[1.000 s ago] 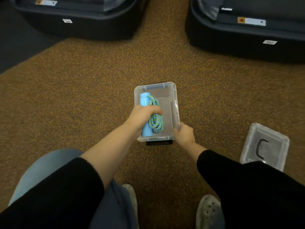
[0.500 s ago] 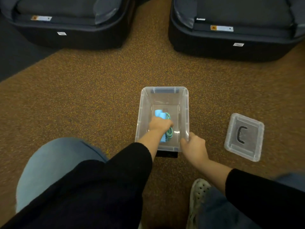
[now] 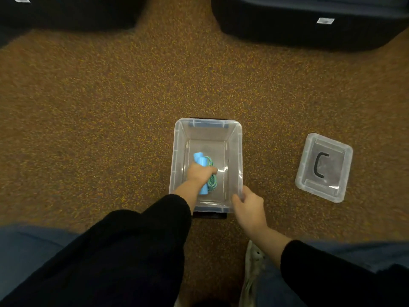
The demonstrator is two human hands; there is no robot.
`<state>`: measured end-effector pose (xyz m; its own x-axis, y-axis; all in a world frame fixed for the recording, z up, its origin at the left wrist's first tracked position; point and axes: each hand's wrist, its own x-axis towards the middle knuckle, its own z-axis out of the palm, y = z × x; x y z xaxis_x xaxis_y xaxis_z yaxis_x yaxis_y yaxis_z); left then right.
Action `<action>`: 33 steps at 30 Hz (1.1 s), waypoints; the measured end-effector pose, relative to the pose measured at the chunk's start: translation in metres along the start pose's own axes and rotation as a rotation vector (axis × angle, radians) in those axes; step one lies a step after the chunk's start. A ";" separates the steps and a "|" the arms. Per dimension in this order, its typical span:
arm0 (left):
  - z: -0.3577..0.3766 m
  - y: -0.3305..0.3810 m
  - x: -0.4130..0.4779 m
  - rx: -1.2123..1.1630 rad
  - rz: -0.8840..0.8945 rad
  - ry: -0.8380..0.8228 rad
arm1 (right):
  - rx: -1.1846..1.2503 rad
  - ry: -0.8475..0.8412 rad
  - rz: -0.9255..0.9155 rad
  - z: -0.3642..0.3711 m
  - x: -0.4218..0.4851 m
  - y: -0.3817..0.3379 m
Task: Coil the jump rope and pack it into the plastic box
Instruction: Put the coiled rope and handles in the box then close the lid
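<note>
Since the earlier frames the coiled jump rope [image 3: 211, 183] has been lowered from rim height deep into the plastic box [image 3: 208, 121], left of centre; the right hand [image 3: 250, 207] has been kept at the near right corner. The bundle is grasped by the left hand [image 3: 200, 173], fingers wrapped round the blue handles [image 3: 198, 158] and the cord together, probably so that the coil is kept from springing loose until it is set down. The box rim is gripped by the right hand, thumb and fingers curled over the corner, apparently to steady the light box against the push. The lid [image 3: 332, 189] is left on the carpet [image 3: 110, 129] well apart to the right, black grip [image 3: 319, 165] up, so the opening is kept free. Whether the bundle already touches the box floor cannot be told. The middle of the handles is covered by the left hand, and how the cord is secured is not shown. A dark object [image 3: 209, 216] is seen under the box at its near edge; what it is cannot be made out. Dark furniture [image 3: 309, 23] is cut off at the top edge. Motion blur is present.
</note>
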<state>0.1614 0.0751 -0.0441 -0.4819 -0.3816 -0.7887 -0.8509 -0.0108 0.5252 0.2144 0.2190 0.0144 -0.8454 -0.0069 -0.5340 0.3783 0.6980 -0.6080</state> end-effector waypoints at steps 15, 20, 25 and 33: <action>0.047 -0.017 0.058 0.232 0.006 0.088 | -0.005 -0.078 0.094 0.031 0.042 0.033; 0.051 -0.021 0.069 0.315 0.071 0.189 | -0.040 -0.060 0.087 0.036 0.049 0.047; 0.050 -0.023 0.069 0.392 0.066 0.254 | -0.049 -0.058 0.075 0.038 0.051 0.057; 0.052 -0.021 0.068 0.359 0.095 0.294 | 0.044 -0.179 0.043 0.023 0.068 0.068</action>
<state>0.1357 0.0979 -0.1251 -0.5260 -0.6111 -0.5916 -0.8491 0.3377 0.4061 0.1912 0.2492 -0.0765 -0.7491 -0.1076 -0.6536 0.4319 0.6687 -0.6051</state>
